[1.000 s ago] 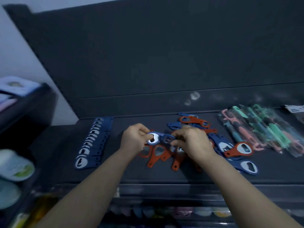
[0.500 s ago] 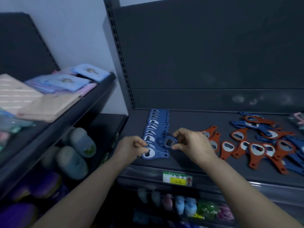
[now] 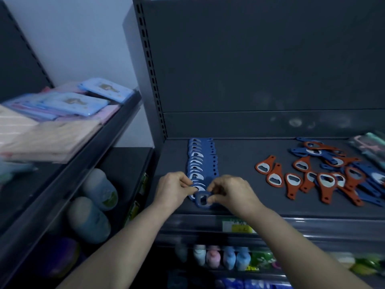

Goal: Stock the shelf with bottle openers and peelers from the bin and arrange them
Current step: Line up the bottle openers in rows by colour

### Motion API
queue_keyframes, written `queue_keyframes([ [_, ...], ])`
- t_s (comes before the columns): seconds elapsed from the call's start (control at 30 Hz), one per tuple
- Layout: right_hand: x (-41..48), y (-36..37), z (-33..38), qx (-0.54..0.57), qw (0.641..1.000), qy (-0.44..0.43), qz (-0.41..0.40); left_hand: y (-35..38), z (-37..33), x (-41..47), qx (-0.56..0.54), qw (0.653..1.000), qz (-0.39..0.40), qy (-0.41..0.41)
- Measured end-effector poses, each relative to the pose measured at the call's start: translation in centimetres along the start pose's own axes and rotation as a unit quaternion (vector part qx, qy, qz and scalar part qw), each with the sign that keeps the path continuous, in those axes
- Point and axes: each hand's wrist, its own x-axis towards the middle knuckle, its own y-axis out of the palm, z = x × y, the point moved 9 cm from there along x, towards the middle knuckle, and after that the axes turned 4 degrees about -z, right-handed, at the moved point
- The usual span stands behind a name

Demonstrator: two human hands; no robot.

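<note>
Dark grey store shelf (image 3: 239, 155), back panel behind. Row (image 3: 201, 161) of blue openers, overlapped, runs back to front near the shelf's left edge. Both hands are at the row's front end, near the front edge. Left hand (image 3: 173, 189): fingers curled, pinching the left rim of a blue opener (image 3: 203, 200). Right hand (image 3: 233, 191): thumb and fingertips pinching its right side. The opener is tilted and touches the row's last piece. Loose pile (image 3: 325, 176) of red and blue openers is right of centre, well apart from the row. Bagged peelers (image 3: 368, 142) are at the back right corner, blurred. Yellow-green label (image 3: 237, 225) on the front lip. Pastel bottles (image 3: 220, 257) are one level below. Flat blue packs (image 3: 83, 101) are on the side shelf to the left.
</note>
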Motion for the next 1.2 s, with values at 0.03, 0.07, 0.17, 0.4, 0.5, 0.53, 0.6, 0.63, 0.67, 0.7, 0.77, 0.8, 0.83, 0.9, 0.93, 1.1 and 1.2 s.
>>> queue_keyframes([
  [0.03,0.0,0.4,0.2,-0.006,1.000,-0.002,0.003,0.0,0.2,-0.1,-0.001,1.000,0.002,0.000],
  [0.07,0.0,0.7,0.4,-0.014,1.000,-0.004,0.001,0.0,0.3,-0.1,-0.002,1.000,0.004,0.000],
  [0.17,0.2,0.9,0.8,-0.052,0.998,-0.004,-0.016,0.0,0.6,-0.1,-0.024,1.000,0.006,-0.008],
  [0.4,0.0,0.6,0.7,-0.140,0.988,0.002,-0.066,-0.2,0.4,-0.1,-0.004,1.000,-0.005,0.005],
  [0.5,-0.2,1.2,-0.6,-0.157,0.986,0.043,-0.039,-0.1,-0.1,-0.1,0.031,0.999,-0.006,0.014],
  [0.53,-0.2,1.5,-0.8,-0.145,0.988,0.043,-0.028,0.0,-0.2,-0.1,0.047,0.999,-0.005,0.014],
  [0.6,-0.1,2.0,-0.5,-0.113,0.993,0.032,-0.019,0.2,-0.2,0.0,0.067,0.998,-0.002,0.002],
  [0.63,-0.1,2.2,-0.4,-0.101,0.994,0.026,-0.017,0.2,-0.1,0.0,0.071,0.997,-0.002,-0.004],
  [0.67,-0.1,2.3,-0.3,-0.093,0.995,0.024,-0.016,0.2,0.0,0.1,0.073,0.997,-0.002,-0.008],
  [0.7,-0.1,2.3,-0.3,-0.087,0.996,0.023,-0.016,0.1,0.0,0.1,0.078,0.997,-0.002,-0.012],
  [0.77,-0.1,1.9,-0.3,-0.094,0.995,0.019,-0.024,-0.2,-0.2,0.2,0.101,0.995,-0.005,-0.012],
  [0.8,-0.1,1.7,-0.4,-0.109,0.993,0.015,-0.031,-0.4,-0.4,0.3,0.113,0.994,-0.012,-0.006],
  [0.83,-0.1,1.3,-0.5,-0.128,0.991,0.010,-0.037,-0.5,-0.9,0.4,0.117,0.993,-0.016,0.000],
  [0.9,-0.2,0.5,-1.2,-0.158,0.986,0.008,-0.045,0.0,-2.4,0.7,0.102,0.995,-0.008,0.017],
  [0.93,-0.3,0.0,-1.8,-0.170,0.984,0.011,-0.046,0.7,-3.4,0.8,0.093,0.995,0.004,0.026],
  [1.1,-1.3,-3.3,-6.5,-0.188,0.979,0.041,-0.072,6.1,-9.3,0.9,0.083,0.990,0.072,0.091],
  [1.2,-2.1,-6.0,-10.0,-0.206,0.972,0.059,-0.102,10.0,-12.6,1.1,0.107,0.982,0.095,0.127],
])
